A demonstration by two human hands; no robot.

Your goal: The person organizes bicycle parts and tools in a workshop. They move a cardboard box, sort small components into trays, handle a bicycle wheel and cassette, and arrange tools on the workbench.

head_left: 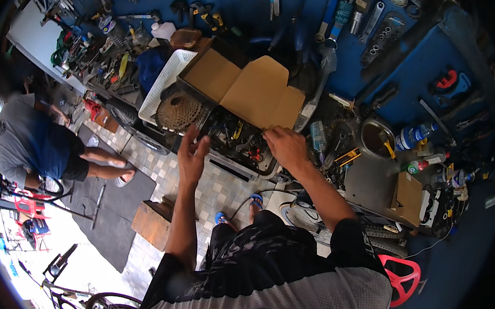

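An open cardboard box, dark outside and brown inside, lies on the bench with its lid folded out to the right. My right hand is at the near edge of that lid, its fingers bent and closed against the cardboard; the thumb is mostly hidden. My left hand is raised in front of the bench, fingers apart and holding nothing. Close beyond it is a rusty-brown bicycle cassette, on the near end of a white plastic basket. Between my hands is a bin of dark small parts.
Tools hang on the blue wall. At the right, a metal bowl, a plastic bottle and a small carton crowd the bench. A wooden box stands on the tiled floor. Another person bends over at the left.
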